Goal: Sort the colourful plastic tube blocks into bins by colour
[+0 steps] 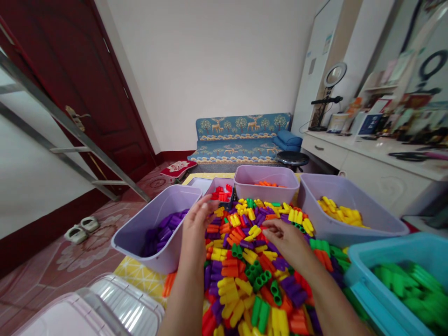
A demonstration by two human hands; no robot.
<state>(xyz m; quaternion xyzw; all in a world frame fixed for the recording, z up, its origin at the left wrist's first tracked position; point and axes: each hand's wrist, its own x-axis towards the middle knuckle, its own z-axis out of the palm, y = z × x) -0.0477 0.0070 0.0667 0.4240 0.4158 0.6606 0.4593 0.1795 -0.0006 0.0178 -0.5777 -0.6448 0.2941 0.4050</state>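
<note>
A large heap of plastic tube-shaped pieces (231,289) in yellow, purple, red, orange and green covers the table. Over the heap's left side, my left hand (199,215) is raised beside the purple pieces' bin, its fingers stretched out and nothing visible in them. A small box of red pieces (221,193) lies just beyond its fingertips. My right hand (284,237) hovers low over the right part of the heap, fingers loosely bent and apart, with no piece visible in it. Yellow pieces (255,232) lie close to its fingertips.
Lilac bins hold purple pieces (168,233), orange pieces (268,184) and yellow pieces (339,212). A turquoise bin (371,275) with green pieces stands at the right. Clear lids (122,301) lie at the lower left. A ladder (84,140) leans on the left; a sofa (241,144) stands beyond.
</note>
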